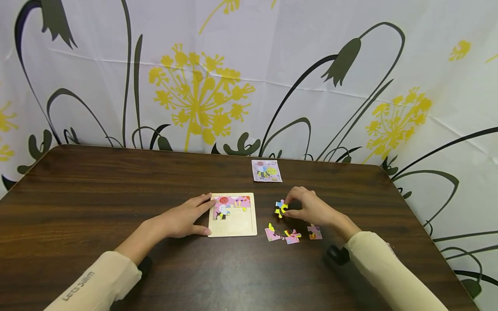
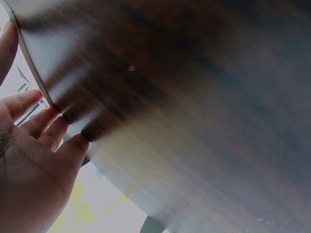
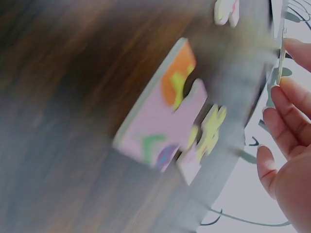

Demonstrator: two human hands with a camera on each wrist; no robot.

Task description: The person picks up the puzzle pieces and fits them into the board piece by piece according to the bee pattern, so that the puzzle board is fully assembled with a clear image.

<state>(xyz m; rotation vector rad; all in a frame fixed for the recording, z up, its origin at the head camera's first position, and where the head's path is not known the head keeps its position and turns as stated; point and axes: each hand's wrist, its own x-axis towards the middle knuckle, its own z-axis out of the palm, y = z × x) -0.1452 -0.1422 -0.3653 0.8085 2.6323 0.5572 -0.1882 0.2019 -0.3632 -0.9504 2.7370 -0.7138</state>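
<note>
Pinching a small puzzle piece point(image 1: 281, 208) between fingers and thumb, the right hand point(image 1: 313, 209) is right of the frame's middle. This piece has knobbed edges and is yellow, with black and light blue parts. The left hand point(image 1: 180, 220) has its fingers spread and touches the left side of a pale wooden tray point(image 1: 233, 226), which lies near the centre. Inside this tray, fitted pieces point(image 1: 233, 201) occupy the top and some of the left; they are mainly pink, with a red round shape at upper left. Its lower part shows bare wood. Lower than the held piece, three loose pieces point(image 1: 292, 237), pink with coloured details, lie on the dark brown surface point(image 1: 116, 185).
</note>
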